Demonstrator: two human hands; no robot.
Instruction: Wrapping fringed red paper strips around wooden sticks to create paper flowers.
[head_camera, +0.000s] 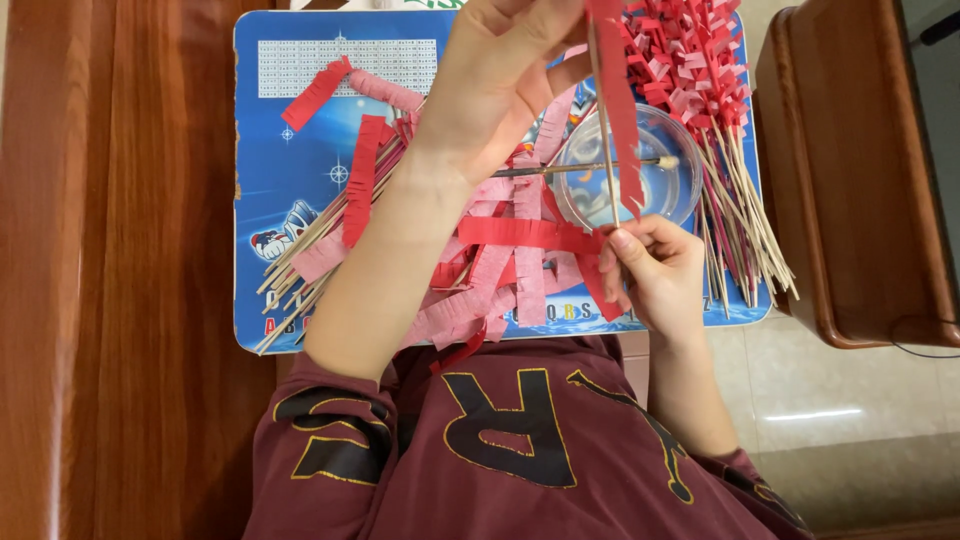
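Holding the thin bamboo skewer (606, 150) upright above the clear bowl (668, 190), your left hand (500, 75) pinches its top with the red fringed paper strip (620, 110), and your right hand (655, 270) pinches its base. The skewer seems light but snappable; the paper looks limp and tearable, so grip gently.

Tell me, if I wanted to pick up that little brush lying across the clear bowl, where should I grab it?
Probably by the dark handle end, coming from the left of the brush. It lies level across the rim of the clear bowl, its pale tip toward the right over the bowl. The handle sticks out past the left rim toward the left hand, above the pink fringed paper strips, leaving room for fingers underneath.
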